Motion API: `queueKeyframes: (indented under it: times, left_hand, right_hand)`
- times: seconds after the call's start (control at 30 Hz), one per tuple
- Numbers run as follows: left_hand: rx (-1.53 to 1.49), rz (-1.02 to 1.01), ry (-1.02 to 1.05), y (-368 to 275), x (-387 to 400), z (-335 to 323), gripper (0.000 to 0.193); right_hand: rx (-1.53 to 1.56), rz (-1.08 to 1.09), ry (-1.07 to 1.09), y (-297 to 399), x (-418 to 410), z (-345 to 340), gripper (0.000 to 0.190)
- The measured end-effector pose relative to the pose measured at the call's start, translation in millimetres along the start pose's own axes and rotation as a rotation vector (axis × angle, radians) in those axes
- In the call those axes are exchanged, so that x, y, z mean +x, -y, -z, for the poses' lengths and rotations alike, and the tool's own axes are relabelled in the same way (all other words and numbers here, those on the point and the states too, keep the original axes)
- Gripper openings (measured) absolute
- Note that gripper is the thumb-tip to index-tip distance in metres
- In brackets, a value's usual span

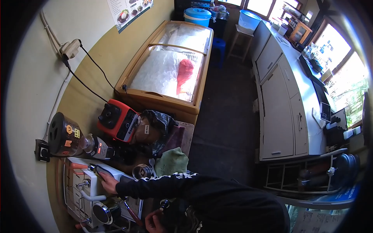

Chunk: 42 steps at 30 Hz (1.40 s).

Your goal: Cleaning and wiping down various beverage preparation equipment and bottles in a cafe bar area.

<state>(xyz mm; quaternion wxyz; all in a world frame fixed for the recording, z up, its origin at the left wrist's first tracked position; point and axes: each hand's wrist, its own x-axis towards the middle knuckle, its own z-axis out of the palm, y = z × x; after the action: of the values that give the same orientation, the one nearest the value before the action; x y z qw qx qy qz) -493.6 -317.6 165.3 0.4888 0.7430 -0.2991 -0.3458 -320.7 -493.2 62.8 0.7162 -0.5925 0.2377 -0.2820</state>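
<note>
My right hand (108,182) reaches out over the white espresso machine (118,174). Its fingers close on a dark, flat item, perhaps a folded cloth (102,171), beside an orange handle (78,165) with a chrome joint. Near the bottom edge, my left hand (155,222) has curled fingers close to a small round metal piece (164,204); whether it grips this is unclear. A portafilter with a dark red handle (133,214) lies left of that hand. A round metal container (142,171), a spoon (152,163) and a green cloth (172,161) are above my sleeve.
A coffee grinder with a bean hopper (65,135) and a red blender base (118,121) stand along the wall. Beyond them is a glass-topped chest freezer (163,103). White cabinets (278,116) line the other side of the dark floor (224,116).
</note>
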Motion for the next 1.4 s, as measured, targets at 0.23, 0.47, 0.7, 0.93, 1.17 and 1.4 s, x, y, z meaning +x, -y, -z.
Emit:
queueKeyframes:
  times: [0.23, 0.47, 0.7, 0.93, 1.17, 1.4]
  left_hand:
    - [-0.242, 0.116, -0.056, 24.5, -18.6, 11.7, 0.023]
    - [-0.319, 0.067, -0.099, 38.1, -27.0, 18.9, 0.022]
    - [-0.531, 0.042, -0.181, 65.2, -48.2, 28.8, 0.021]
    - [-0.529, 0.055, -0.182, 73.8, -56.5, 37.9, 0.020]
    - [-0.513, 0.072, -0.193, 72.9, -55.3, 45.7, 0.018]
    - [-0.466, 0.069, -0.181, 64.8, -47.7, 43.5, 0.016]
  right_hand:
    - [-0.139, 0.163, 0.022, 11.3, -5.4, -0.9, 0.047]
    - [-0.198, 0.313, -0.158, -14.8, 4.5, -18.6, 0.036]
    - [-0.229, 0.188, -0.046, 14.6, -17.3, -2.9, 0.048]
    - [-0.388, 0.100, -0.142, 2.2, -15.5, 3.8, 0.045]
    - [-0.387, 0.095, -0.057, 30.6, -25.2, 0.9, 0.046]
    - [-0.297, 0.106, 0.109, -4.8, 2.0, 42.8, 0.048]
